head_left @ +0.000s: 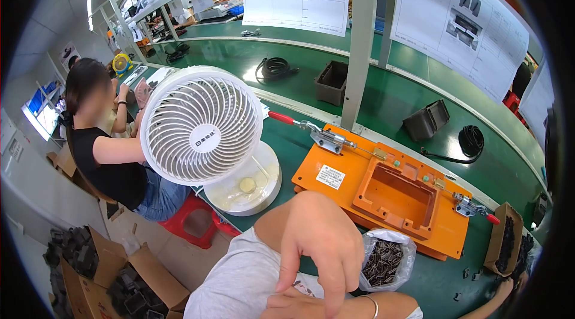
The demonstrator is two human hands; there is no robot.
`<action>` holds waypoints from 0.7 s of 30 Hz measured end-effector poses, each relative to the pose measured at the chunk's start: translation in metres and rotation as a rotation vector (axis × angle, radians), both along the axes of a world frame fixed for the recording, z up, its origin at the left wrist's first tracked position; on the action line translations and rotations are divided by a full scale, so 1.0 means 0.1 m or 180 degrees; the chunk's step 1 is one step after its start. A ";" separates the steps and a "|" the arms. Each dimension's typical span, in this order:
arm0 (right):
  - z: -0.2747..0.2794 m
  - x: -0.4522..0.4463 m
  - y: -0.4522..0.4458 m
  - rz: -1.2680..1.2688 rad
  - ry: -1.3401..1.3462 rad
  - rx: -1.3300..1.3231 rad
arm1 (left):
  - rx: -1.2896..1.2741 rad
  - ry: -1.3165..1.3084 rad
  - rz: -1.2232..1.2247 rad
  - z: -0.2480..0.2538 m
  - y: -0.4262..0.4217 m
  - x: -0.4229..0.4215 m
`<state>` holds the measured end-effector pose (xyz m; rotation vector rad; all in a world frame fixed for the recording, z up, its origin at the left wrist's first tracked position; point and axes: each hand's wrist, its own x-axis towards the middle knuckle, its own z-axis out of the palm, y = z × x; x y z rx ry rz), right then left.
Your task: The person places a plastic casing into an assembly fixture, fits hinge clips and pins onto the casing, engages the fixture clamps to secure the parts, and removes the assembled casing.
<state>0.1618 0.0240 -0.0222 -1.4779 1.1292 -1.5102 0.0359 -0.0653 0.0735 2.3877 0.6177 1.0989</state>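
My left hand (323,238) is in the lower middle, over my right hand. Its thumb and index finger point down and stand apart, with nothing visible between them. Partly covered, my right hand (293,305) lies at the bottom edge, fingers stretched to the left and holding nothing I can see. A bracelet (375,306) circles the right wrist. Just right of my left hand is a clear plastic bag of small metal screws (383,262). Behind the hands lies an orange fixture (323,160) with a rectangular recess and two red-handled toggle clamps (326,139).
A white fan (203,133) stands at left on the green bench. Grey plastic housings (426,120) and coiled black cables (471,142) lie behind the fixture. At right, another person's hand (505,290) is near a carton of black parts (502,238). A co-worker (114,145) sits at left.
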 end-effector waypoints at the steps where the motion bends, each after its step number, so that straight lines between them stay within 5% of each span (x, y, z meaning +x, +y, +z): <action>1: 0.00 0.00 0.00 -0.0003 -0.0024 -0.0004 | -0.0018 -0.0006 -0.0033 0.00 0.01 -0.01; 11: 0.40 0.03 0.05 -0.0372 -0.0361 0.0188 | -0.0036 -0.0069 0.0004 -0.02 0.04 -0.04; 12: 0.59 0.03 0.05 -0.1031 0.0011 -0.0171 | -0.0081 -0.0043 0.0017 -0.01 0.04 -0.06; 15: 0.53 0.07 -0.02 -0.1300 0.0626 -0.0530 | -0.0152 -0.0149 0.0003 -0.09 0.07 -0.07; 19: 0.72 0.01 0.01 -0.0822 0.1006 0.0244 | -0.0248 -0.0381 -0.0046 -0.15 0.13 -0.07; 21: 0.62 0.03 0.00 -0.1103 0.0388 -0.0848 | -0.0240 -0.0327 -0.0073 -0.14 0.16 -0.09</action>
